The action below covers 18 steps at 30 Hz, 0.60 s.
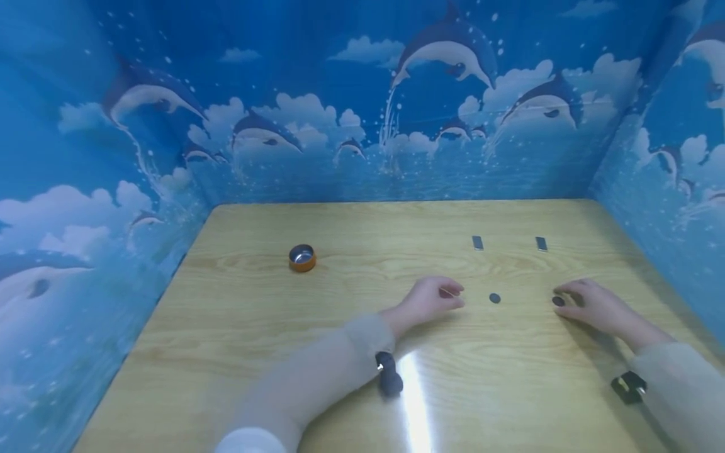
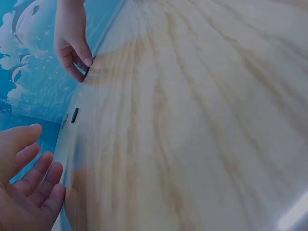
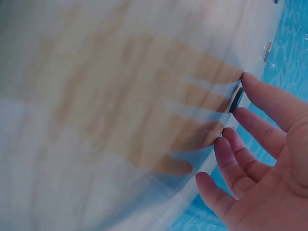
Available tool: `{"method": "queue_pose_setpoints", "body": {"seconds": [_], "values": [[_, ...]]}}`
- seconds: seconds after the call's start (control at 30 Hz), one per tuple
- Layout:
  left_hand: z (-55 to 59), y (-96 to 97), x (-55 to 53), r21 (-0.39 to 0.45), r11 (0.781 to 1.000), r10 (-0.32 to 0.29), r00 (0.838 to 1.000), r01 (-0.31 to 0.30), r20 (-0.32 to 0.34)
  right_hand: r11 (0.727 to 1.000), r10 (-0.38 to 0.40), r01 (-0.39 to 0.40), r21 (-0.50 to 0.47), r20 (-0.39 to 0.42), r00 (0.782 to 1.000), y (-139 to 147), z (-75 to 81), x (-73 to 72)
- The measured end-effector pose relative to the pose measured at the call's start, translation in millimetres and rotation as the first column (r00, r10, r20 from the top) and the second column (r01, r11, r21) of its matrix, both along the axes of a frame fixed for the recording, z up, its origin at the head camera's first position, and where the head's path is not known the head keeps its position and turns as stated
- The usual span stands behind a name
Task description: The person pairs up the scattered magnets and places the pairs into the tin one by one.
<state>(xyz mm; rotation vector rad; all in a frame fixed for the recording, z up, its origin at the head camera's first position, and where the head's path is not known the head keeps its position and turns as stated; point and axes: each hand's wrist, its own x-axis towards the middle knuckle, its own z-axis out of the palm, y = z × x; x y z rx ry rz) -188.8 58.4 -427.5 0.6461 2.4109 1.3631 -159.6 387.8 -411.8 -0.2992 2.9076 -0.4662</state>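
My right hand (image 1: pixel 595 307) is at the right side of the table, thumb and forefinger on opposite edges of a small dark disc (image 1: pixel 558 301). In the right wrist view the disc (image 3: pixel 236 99) sits between those two fingertips, close over the tabletop; the other fingers are spread apart. My left hand (image 1: pixel 428 299) holds nothing; its fingers are loosely bent, thumb apart, in the left wrist view too. A second dark disc (image 1: pixel 494 298) lies flat on the table between the hands, nearer the left fingertips.
Two small dark rectangular pieces (image 1: pixel 477 243) (image 1: pixel 541 243) lie farther back on the wooden table (image 1: pixel 238 314). A small round orange bowl (image 1: pixel 303 258) with a metallic inside stands at the left. Blue dolphin-print curtains (image 1: pixel 340 94) enclose the back and sides.
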Motion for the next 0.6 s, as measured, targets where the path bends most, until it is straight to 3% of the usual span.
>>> {"method": "queue_pose_setpoints", "body": {"seconds": [0.3,0.6], "values": [[-5.3,21.2,-8.0,-0.086,0.995,-0.064,0.993,0.055,-0.102,1.0,0.026,-0.026,0.001,-0.007,1.0,0,0.0,-4.4],[-1.6,38.9,-8.6,-0.244,0.968,-0.101,0.981,0.059,-0.164,1.0,0.021,-0.021,-0.007,0.01,1.0,1,1.6,-3.6]]}}
